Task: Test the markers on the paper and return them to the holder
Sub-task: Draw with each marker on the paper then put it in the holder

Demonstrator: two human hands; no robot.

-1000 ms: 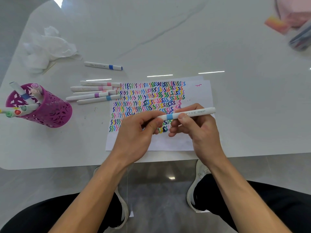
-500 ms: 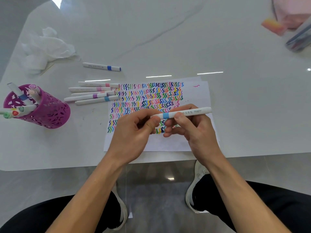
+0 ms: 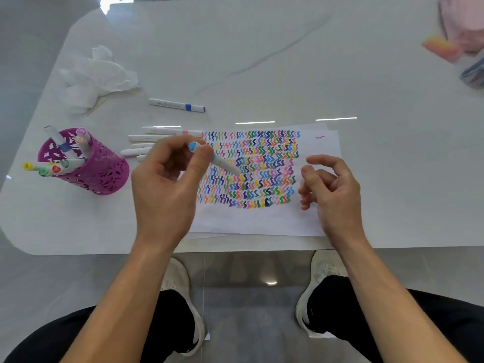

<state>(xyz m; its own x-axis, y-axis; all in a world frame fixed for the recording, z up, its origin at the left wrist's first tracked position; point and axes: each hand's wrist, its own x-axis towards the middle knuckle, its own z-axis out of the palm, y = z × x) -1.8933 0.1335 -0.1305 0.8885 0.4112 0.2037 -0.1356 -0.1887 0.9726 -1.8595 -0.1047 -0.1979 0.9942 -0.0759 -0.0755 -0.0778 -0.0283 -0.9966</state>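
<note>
My left hand [image 3: 167, 184] grips a white marker with a light-blue cap [image 3: 222, 162], held slanted over the left side of the paper [image 3: 262, 218]. The paper is covered with rows of coloured squiggles. My right hand [image 3: 330, 189] hovers over the paper's right side, fingers loosely curled and holding nothing. A purple perforated holder [image 3: 104, 176] stands at the left with several markers in it. Several white markers [image 3: 141, 138] lie side by side between the holder and the paper, partly behind my left hand. A blue-banded marker [image 3: 176, 105] lies alone farther back.
Crumpled white tissue [image 3: 97, 77] lies at the back left of the white table [image 3: 288, 61]. Pink and orange items [image 3: 445, 45] and a pouch [image 3: 474, 72] sit at the far right corner. The table's front edge runs just below the paper; my knees and shoes are beneath.
Both hands held the blue-capped marker level a moment ago. My right hand has let go and moved right; my left hand now carries the marker leftward, tilted.
</note>
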